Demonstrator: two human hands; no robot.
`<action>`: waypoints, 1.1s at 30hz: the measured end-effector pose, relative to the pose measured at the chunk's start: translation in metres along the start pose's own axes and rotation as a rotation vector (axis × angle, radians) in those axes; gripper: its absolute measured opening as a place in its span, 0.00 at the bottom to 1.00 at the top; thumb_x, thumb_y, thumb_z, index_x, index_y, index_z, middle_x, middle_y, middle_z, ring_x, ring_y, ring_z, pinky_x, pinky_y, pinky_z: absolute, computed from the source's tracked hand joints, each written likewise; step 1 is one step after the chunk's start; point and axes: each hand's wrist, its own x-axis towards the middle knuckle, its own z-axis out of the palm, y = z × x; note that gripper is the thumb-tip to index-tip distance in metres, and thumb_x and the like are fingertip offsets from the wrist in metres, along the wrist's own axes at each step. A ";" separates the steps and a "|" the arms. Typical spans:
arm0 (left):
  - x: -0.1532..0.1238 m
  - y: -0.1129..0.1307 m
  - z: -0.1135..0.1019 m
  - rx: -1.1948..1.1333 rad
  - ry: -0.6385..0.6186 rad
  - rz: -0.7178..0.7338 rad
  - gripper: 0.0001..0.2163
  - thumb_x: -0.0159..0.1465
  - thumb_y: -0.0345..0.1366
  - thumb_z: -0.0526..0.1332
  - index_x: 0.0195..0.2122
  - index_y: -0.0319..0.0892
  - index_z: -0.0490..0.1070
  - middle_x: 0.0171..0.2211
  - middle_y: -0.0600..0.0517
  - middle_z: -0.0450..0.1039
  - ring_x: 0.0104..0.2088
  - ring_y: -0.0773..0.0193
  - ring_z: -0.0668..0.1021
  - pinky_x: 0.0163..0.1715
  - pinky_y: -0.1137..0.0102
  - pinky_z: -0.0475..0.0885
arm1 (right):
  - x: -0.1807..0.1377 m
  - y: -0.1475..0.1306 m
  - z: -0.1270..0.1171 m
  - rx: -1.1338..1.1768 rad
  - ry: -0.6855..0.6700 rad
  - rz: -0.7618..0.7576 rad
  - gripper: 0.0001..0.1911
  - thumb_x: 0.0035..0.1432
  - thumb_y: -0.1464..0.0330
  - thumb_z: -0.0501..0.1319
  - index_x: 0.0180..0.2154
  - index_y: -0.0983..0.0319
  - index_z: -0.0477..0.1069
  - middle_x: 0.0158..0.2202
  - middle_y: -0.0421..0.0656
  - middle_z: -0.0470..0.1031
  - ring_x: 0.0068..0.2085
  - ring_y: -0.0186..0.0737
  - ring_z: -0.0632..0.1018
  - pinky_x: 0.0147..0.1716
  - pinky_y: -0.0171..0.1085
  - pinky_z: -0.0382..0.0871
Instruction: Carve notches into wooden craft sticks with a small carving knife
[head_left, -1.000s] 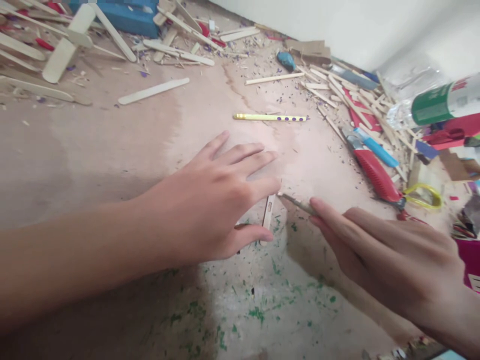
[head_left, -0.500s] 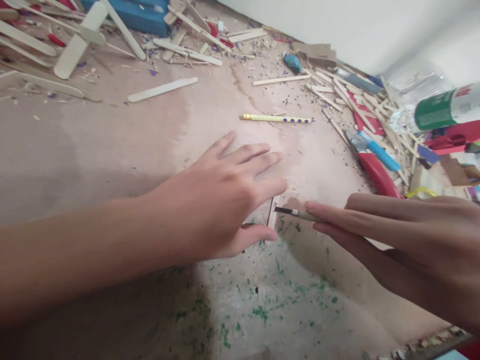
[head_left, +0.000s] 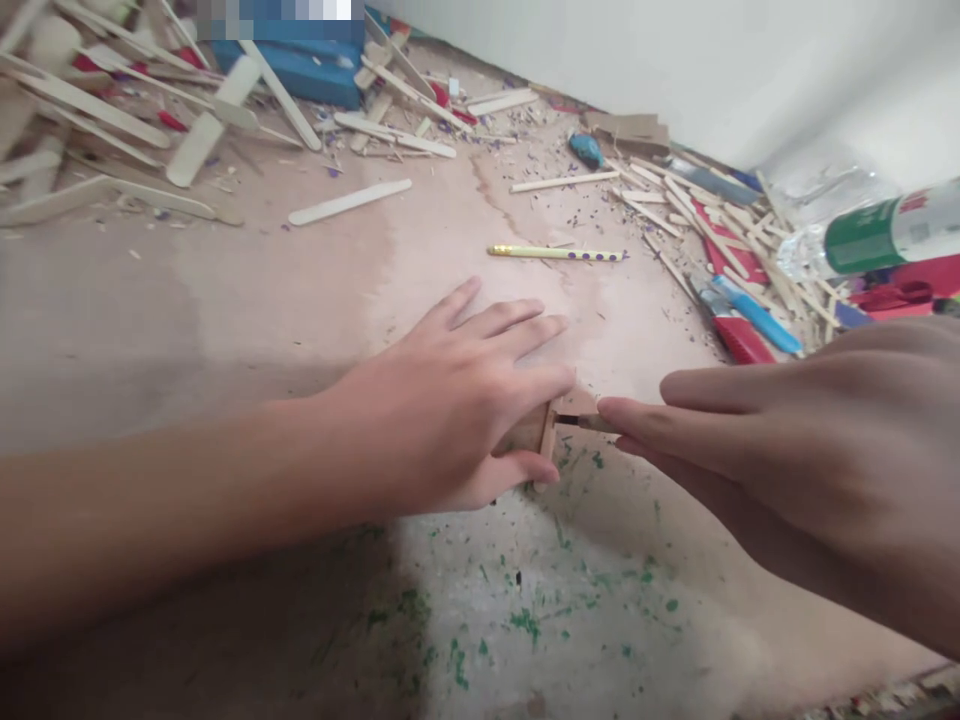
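Observation:
My left hand (head_left: 457, 405) lies over the table with its fingers spread. Its thumb and index finger pin a narrow wooden craft stick (head_left: 548, 440) to the tabletop, covering part of it. From the right, my right hand (head_left: 780, 440) pinches the pale handle of a small craft knife (head_left: 576, 421). The knife's thin dark blade touches the stick between my left thumb and index finger. Beyond the left hand lies a yellow pencil with purple dots (head_left: 555, 253).
Craft sticks (head_left: 82, 100) and a blue block (head_left: 292, 65) are heaped at the far left. To the right lie more sticks, a red utility knife (head_left: 742, 338), a blue pen-like piece (head_left: 757, 313) and a plastic bottle (head_left: 862, 238). A white wall (head_left: 637, 60) borders the back.
My right hand has shifted slightly left and up, with the knife pushed further against the stick. My left hand stays almost in place. The view has tilted a little.

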 end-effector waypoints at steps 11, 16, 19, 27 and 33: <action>-0.002 -0.002 0.004 0.011 0.038 0.021 0.25 0.82 0.53 0.76 0.71 0.45 0.81 0.84 0.33 0.74 0.86 0.32 0.75 0.87 0.26 0.66 | 0.012 0.019 -0.003 0.011 -0.004 -0.227 0.17 0.80 0.80 0.57 0.56 0.58 0.81 0.30 0.34 0.73 0.21 0.37 0.67 0.25 0.48 0.53; 0.001 -0.001 0.004 0.021 0.034 0.014 0.23 0.81 0.55 0.76 0.66 0.45 0.84 0.84 0.33 0.74 0.85 0.30 0.75 0.86 0.25 0.67 | -0.012 0.025 0.012 0.042 0.043 -0.164 0.21 0.92 0.72 0.55 0.75 0.59 0.76 0.34 0.35 0.79 0.27 0.38 0.76 0.27 0.49 0.59; 0.002 -0.001 0.003 0.030 0.025 0.006 0.21 0.81 0.55 0.75 0.64 0.45 0.85 0.84 0.32 0.74 0.85 0.29 0.75 0.86 0.24 0.67 | -0.025 0.026 0.021 0.080 0.030 -0.164 0.23 0.93 0.71 0.54 0.78 0.62 0.75 0.36 0.37 0.81 0.29 0.37 0.79 0.29 0.47 0.66; 0.001 0.000 0.000 0.024 -0.014 -0.004 0.21 0.82 0.54 0.73 0.65 0.46 0.85 0.86 0.32 0.71 0.87 0.29 0.73 0.87 0.24 0.64 | -0.030 0.019 0.029 0.137 0.088 -0.086 0.22 0.89 0.73 0.62 0.76 0.61 0.77 0.38 0.37 0.84 0.29 0.38 0.78 0.28 0.46 0.67; 0.003 0.002 -0.003 0.042 -0.035 0.004 0.23 0.84 0.54 0.71 0.69 0.43 0.83 0.85 0.29 0.72 0.86 0.27 0.74 0.85 0.21 0.66 | -0.016 0.014 0.019 0.245 0.046 -0.025 0.17 0.91 0.71 0.61 0.72 0.56 0.78 0.37 0.34 0.82 0.27 0.34 0.77 0.26 0.45 0.61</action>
